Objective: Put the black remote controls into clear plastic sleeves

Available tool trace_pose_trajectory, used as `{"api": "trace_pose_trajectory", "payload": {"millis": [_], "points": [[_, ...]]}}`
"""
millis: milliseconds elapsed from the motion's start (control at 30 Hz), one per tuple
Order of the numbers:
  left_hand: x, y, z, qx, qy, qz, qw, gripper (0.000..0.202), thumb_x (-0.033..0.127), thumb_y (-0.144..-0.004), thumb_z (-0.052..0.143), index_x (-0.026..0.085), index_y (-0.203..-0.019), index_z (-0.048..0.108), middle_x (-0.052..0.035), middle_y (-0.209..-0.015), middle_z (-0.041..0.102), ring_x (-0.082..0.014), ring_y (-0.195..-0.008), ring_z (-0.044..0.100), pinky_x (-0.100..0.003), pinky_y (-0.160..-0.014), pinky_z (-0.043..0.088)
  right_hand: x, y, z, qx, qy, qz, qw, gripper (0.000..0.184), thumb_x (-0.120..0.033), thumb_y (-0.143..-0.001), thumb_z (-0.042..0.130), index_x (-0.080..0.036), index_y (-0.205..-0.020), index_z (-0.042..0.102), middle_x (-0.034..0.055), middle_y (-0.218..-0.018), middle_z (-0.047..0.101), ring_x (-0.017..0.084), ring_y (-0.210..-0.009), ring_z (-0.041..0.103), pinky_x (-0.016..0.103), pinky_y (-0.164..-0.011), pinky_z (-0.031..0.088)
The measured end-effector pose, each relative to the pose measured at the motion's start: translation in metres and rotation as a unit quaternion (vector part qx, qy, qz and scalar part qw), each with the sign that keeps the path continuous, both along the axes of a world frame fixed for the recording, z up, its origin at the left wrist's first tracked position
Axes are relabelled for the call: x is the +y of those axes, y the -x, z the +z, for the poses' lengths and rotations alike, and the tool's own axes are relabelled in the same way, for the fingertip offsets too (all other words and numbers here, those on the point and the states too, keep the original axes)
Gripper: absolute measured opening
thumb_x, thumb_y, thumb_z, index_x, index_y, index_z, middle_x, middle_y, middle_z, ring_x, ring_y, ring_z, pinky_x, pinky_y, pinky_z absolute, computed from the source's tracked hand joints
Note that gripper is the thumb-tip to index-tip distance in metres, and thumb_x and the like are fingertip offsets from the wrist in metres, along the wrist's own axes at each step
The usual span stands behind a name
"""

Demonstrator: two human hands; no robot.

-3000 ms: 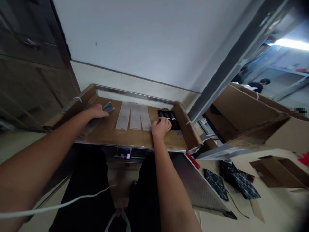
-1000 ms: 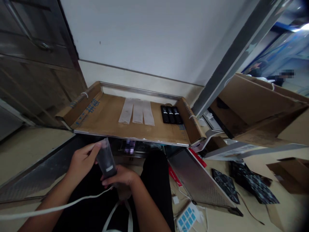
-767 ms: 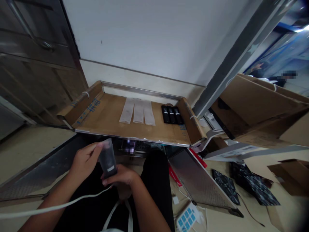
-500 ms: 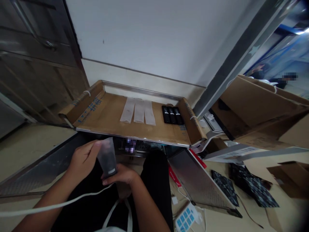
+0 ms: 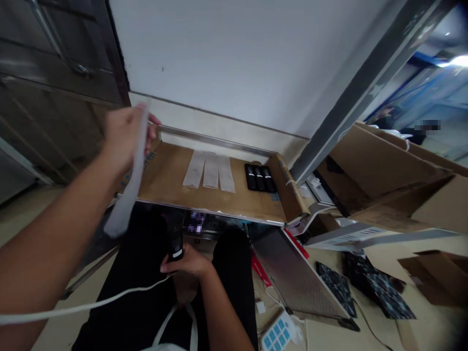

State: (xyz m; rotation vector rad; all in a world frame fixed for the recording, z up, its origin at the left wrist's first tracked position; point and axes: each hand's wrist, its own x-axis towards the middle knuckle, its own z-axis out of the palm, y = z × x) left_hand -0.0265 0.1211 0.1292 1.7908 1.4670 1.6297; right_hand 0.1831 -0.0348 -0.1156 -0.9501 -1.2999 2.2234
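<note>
My left hand (image 5: 126, 134) is raised at the tray's left end, fingers closed on the top of a long translucent plastic sleeve (image 5: 132, 187) that hangs down from it. Low over my lap, my right hand (image 5: 190, 262) grips a black handheld device with a small white label (image 5: 176, 243); its upper part blends into the dark behind. On the cardboard-lined tray (image 5: 166, 187) lie three flat pale sleeves (image 5: 211, 170) side by side. Three black devices (image 5: 260, 177) with white labels rest together at the tray's right end.
An open cardboard box (image 5: 395, 170) stands to the right. On the floor are a power strip (image 5: 277, 336), a leaning metal panel (image 5: 302, 273), dark patterned bags (image 5: 380, 287) and another carton (image 5: 438, 273). A white cable (image 5: 109, 298) crosses my lap. A person is in the far right background.
The plastic sleeve has come off the black device. My left hand has carried the sleeve up and left, while my right hand keeps the bare device low over my lap.
</note>
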Motion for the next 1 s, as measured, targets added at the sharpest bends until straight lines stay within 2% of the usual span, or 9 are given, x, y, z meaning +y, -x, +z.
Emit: {"api": "trace_pose_trajectory", "payload": {"millis": [67,167,267,400,533,667,767,867,1000], "points": [[0.049,-0.021,-0.002,0.083,0.068,0.03,0.994,0.05,0.047,-0.106,0.045,0.007,-0.089,0.07,0.001,-0.064,0.056,-0.0097,-0.058,0.043,-0.026,-0.061,0.033,-0.002,-0.004,0.004,-0.008,0.014,-0.027,1.0,0.061,-0.057,-0.04,0.099,-0.015,-0.077,0.074,-0.0004,-0.072,0.069,0.014,-0.066,0.06,0.03,-0.073,0.049],[0.103,-0.047,-0.023,0.216,0.151,0.042,0.964,0.035,0.038,-0.1,0.059,0.01,-0.081,0.068,-0.0007,-0.078,0.066,-0.011,-0.07,0.043,-0.029,-0.072,0.034,-0.011,-0.016,0.009,-0.009,0.015,-0.061,0.998,0.059,-0.056,-0.042,0.099,-0.014,-0.075,0.073,-0.0008,-0.068,0.067,0.013,-0.063,0.06,0.03,-0.07,0.048],[0.138,-0.061,-0.045,0.195,0.198,0.068,0.958,0.034,0.036,-0.101,0.057,0.004,-0.099,0.068,-0.0086,-0.098,0.072,-0.0125,-0.078,0.048,-0.031,-0.078,0.035,-0.025,-0.034,0.012,-0.023,0.02,-0.095,0.995,0.058,-0.054,-0.045,0.099,-0.014,-0.076,0.073,-0.0004,-0.068,0.068,0.013,-0.063,0.061,0.029,-0.07,0.048],[0.162,-0.065,-0.063,0.141,0.255,0.109,0.95,0.063,0.045,-0.106,0.045,-0.012,-0.134,0.045,-0.029,-0.124,0.065,-0.0198,-0.095,0.059,-0.039,-0.087,0.04,-0.045,-0.056,0.012,-0.031,0.038,-0.143,0.989,0.059,-0.053,-0.044,0.1,-0.013,-0.076,0.071,-0.0001,-0.066,0.067,0.013,-0.059,0.061,0.028,-0.065,0.048],[0.137,-0.051,-0.09,0.131,0.238,0.078,0.959,0.063,0.043,-0.105,0.048,-0.002,-0.147,0.038,-0.0269,-0.138,0.059,-0.0262,-0.118,0.06,-0.043,-0.101,0.041,-0.057,-0.064,0.009,-0.023,0.039,-0.193,0.98,0.058,-0.053,-0.045,0.099,-0.014,-0.073,0.067,-0.0006,-0.061,0.065,0.012,-0.054,0.058,0.027,-0.06,0.048],[0.073,-0.027,-0.139,0.144,0.203,-0.005,0.969,0.056,0.041,-0.1,0.051,0.012,-0.148,0.045,-0.017,-0.147,0.056,-0.025,-0.133,0.055,-0.038,-0.11,0.042,-0.058,-0.064,0.008,-0.011,0.052,-0.261,0.964,0.059,-0.058,-0.05,0.097,-0.015,-0.077,0.067,-0.002,-0.056,0.062,0.012,-0.049,0.056,0.027,-0.054,0.048],[0.034,-0.014,-0.166,0.256,0.12,-0.103,0.953,0.056,0.048,-0.098,0.047,0.019,-0.145,0.051,-0.014,-0.155,0.049,-0.0309,-0.144,0.045,-0.049,-0.12,0.035,-0.053,-0.06,0.005,-0.019,0.062,-0.284,0.957,0.062,-0.059,-0.048,0.098,-0.016,-0.079,0.066,-0.003,-0.056,0.06,0.012,-0.049,0.055,0.026,-0.051,0.047],[0.018,-0.012,-0.172,0.308,0.099,-0.085,0.943,0.055,0.045,-0.1,0.041,0.016,-0.146,0.052,-0.0151,-0.156,0.048,-0.0319,-0.147,0.042,-0.051,-0.122,0.032,-0.046,-0.054,0.0,-0.031,0.064,-0.287,0.955,0.064,-0.06,-0.045,0.098,-0.017,-0.078,0.064,-0.0029,-0.059,0.061,0.011,-0.048,0.055,0.025,-0.049,0.046],[0.012,-0.015,-0.161,0.305,0.046,-0.075,0.948,0.054,0.044,-0.101,0.043,0.018,-0.148,0.05,-0.0148,-0.154,0.048,-0.0313,-0.144,0.043,-0.05,-0.121,0.034,-0.043,-0.043,0.003,-0.052,0.051,-0.313,0.947,0.069,-0.066,-0.046,0.096,-0.018,-0.079,0.059,-0.0032,-0.058,0.06,0.012,-0.046,0.055,0.023,-0.044,0.045]]}}
